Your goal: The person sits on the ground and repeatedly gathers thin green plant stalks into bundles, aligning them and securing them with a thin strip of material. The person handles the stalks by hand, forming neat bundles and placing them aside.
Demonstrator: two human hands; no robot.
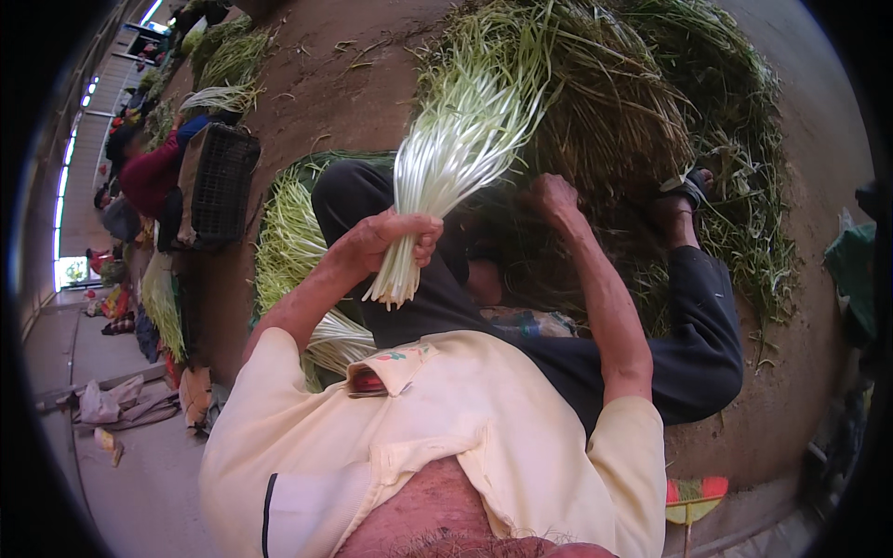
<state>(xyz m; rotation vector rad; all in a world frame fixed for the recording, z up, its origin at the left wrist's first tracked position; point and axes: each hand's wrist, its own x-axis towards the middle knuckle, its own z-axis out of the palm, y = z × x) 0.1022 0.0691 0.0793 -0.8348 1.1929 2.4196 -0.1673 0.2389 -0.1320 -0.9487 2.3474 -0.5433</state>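
A thick bunch of long, pale-stemmed green vegetables (pixel 453 153) is gripped near its cut ends by my left hand (pixel 408 240), over my bent knee. Its leafy tops fan out up and to the right. My right hand (pixel 552 199) is curled at the lower edge of a heap of brownish and green stalks (pixel 600 104); whether its fingers hold anything cannot be made out. More pale stalks (pixel 289 237) lie on green material beside my left leg, with their white ends (pixel 342 342) by my left elbow.
Leafy trimmings (pixel 746 209) lie around my right foot. To the left, another person (pixel 150 171) sits by a dark plastic crate (pixel 223 185), with bundles of greens (pixel 162 300) nearby. A red and yellow broom or dustpan (pixel 691 499) is at the lower right.
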